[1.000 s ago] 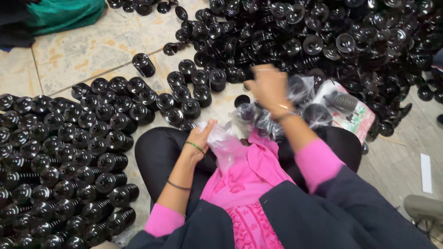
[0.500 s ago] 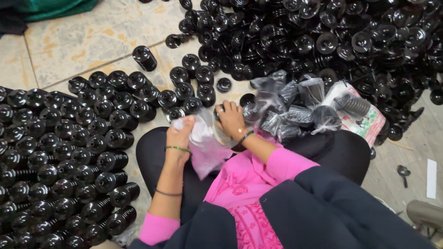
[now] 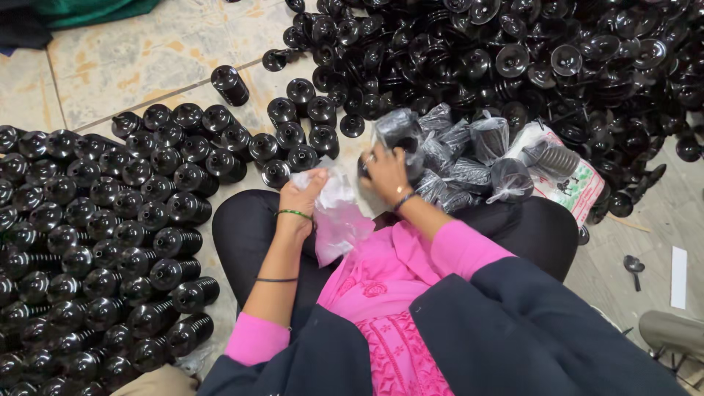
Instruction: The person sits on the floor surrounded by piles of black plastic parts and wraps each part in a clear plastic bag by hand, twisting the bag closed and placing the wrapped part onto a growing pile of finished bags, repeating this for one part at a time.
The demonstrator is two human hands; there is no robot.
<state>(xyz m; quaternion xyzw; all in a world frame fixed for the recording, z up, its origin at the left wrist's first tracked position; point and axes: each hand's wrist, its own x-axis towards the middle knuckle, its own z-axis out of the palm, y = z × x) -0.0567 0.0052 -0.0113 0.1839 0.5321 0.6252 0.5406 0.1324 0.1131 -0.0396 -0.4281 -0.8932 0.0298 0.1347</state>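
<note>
Since the frame half a second back, the right hand (image 3: pixel 386 170) has drawn slightly apart from the left hand (image 3: pixel 302 199), and the clear plastic bag (image 3: pixel 336 220) now hangs lower over the lap; a second back, the right hand was out over the pile of bagged pieces.

Left hand: fingers closed in a pinch on the bag's upper edge, holding the mouth up. The bag droops from that grip, long axis roughly vertical in the view, mouth toward the hands, closed end sagging onto the pink tunic (image 3: pixel 381 293). Held so, the opening faces the right hand.

Right hand: fingers curled over a black ribbed part (image 3: pixel 364 163) just beside the bag's mouth. Most of the part is hidden by the fingers, so its pointing and axis cannot be told; how firm the grasp is cannot be told either.

Around: bagged black parts (image 3: pixel 469 158) heaped just beyond the right hand, within easy reach. Upright black parts in close rows (image 3: pixel 103 235) to the left on the tiled floor (image 3: pixel 132 66), ends up, axes vertical. A loose jumbled heap (image 3: pixel 513 51) further back, parts lying every way.
</note>
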